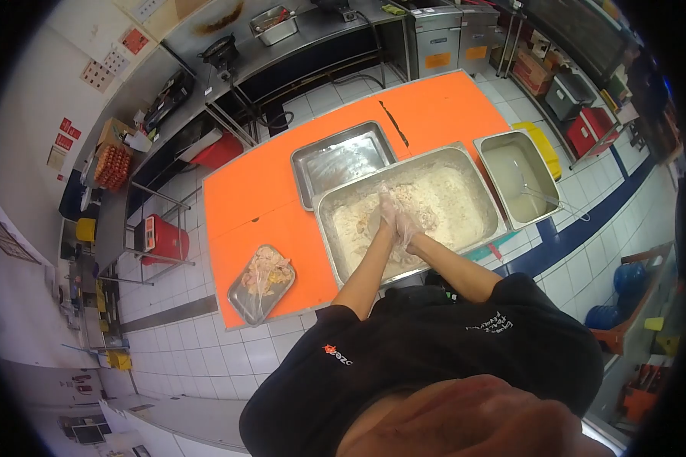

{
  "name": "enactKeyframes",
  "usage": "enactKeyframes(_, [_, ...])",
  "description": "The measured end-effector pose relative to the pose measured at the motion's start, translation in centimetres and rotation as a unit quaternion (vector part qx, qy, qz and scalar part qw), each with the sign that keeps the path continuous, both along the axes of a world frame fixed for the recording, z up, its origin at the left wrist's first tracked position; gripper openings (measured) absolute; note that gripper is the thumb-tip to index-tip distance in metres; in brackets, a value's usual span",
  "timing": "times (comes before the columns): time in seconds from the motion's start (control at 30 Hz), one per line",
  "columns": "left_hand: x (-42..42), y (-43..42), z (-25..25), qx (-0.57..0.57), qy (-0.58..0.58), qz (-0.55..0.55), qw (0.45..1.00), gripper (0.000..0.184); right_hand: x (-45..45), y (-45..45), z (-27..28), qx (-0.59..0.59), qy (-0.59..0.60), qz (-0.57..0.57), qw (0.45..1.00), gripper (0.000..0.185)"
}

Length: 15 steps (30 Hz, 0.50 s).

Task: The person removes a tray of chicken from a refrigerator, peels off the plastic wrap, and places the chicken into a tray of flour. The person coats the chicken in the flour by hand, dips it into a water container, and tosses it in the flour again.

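Note:
A deep metal tray (489, 179) holds a wide bed of pale flour (453, 190) with lumpy, coated pieces (427, 217) in the middle. Both hands wear clear plastic gloves and are down in it, close together. My left hand (389, 211) presses in among the pieces with its fingers closed. Beside it, touching or nearly so, my right hand (408, 228) is also closed. What lies in the fingers is hidden by the gloves and flour. A smaller tray (240, 302) with raw-looking, pale meat pieces (265, 273) under clear plastic stands at the table's left front corner.
On the orange table (244, 198), a shallow metal pan (305, 164) sits behind the flour tray. A container of cloudy liquid (511, 167) with a wire-handled tool (552, 202) adjoins it at right. Steel counters (312, 38) line the back; egg trays (112, 167) stand at left.

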State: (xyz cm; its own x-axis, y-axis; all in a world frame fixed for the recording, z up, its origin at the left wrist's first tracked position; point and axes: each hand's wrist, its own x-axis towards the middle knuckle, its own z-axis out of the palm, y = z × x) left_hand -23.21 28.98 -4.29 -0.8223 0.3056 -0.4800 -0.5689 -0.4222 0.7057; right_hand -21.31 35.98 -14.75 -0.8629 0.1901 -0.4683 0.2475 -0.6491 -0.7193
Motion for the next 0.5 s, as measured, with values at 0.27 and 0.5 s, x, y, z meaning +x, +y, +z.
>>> enactKeyframes(0.27, [1.5, 1.3, -0.6, 0.002, -0.005, 0.000, 1.000, 0.072, 1.8, -0.2, 4.0, 0.117, -0.031, 0.000, 0.993, 0.070])
enactKeyframes(0.5, [4.8, 3.0, -1.4, 0.000, -0.005, -0.006, 1.000, 0.071, 0.4, 1.4, 4.0, 0.186, 0.077, -0.004, 0.980, 0.081])
